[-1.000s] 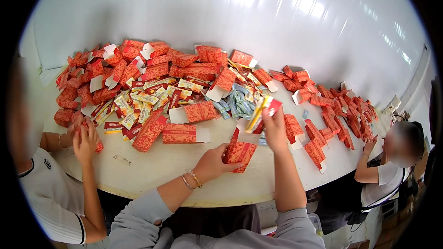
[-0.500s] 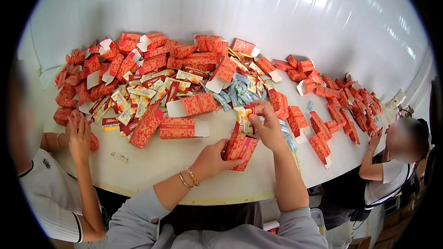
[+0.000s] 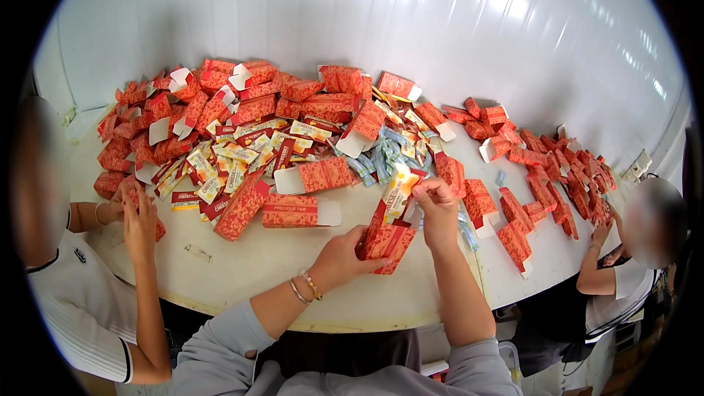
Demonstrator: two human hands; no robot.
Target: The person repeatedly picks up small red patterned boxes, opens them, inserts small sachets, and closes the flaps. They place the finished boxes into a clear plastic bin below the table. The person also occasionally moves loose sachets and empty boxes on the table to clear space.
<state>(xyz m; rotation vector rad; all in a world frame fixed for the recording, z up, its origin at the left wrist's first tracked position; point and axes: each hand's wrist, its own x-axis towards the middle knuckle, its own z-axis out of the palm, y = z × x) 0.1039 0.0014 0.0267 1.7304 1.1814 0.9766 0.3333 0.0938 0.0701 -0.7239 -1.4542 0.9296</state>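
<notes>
In front of me my left hand (image 3: 342, 258) grips a red patterned carton (image 3: 386, 244), its open end tilted up and away. My right hand (image 3: 438, 209) pinches snack sachets at that open end. A yellow-and-white sachet (image 3: 400, 189) stands partly out of the carton, with a red edge beside it; how many sachets are held is hidden. Just beyond lies a heap of yellow and red sachets (image 3: 236, 152). Light blue sachets (image 3: 387, 152) are piled behind my right hand. Two more cartons, one with a white flap (image 3: 288, 180), lie left of the held carton.
Red cartons (image 3: 253, 108) are heaped along the back wall (image 3: 293, 15), more spread to the right (image 3: 546, 158). A person (image 3: 88, 279) at the left handles a carton; another person (image 3: 623, 264) works at the right. The pale table (image 3: 242, 279) curves toward me.
The yellow-and-white sachet in my right hand has tilted and now shows more of its length above the carton's mouth. The view has shifted slightly. My left hand keeps its hold.
</notes>
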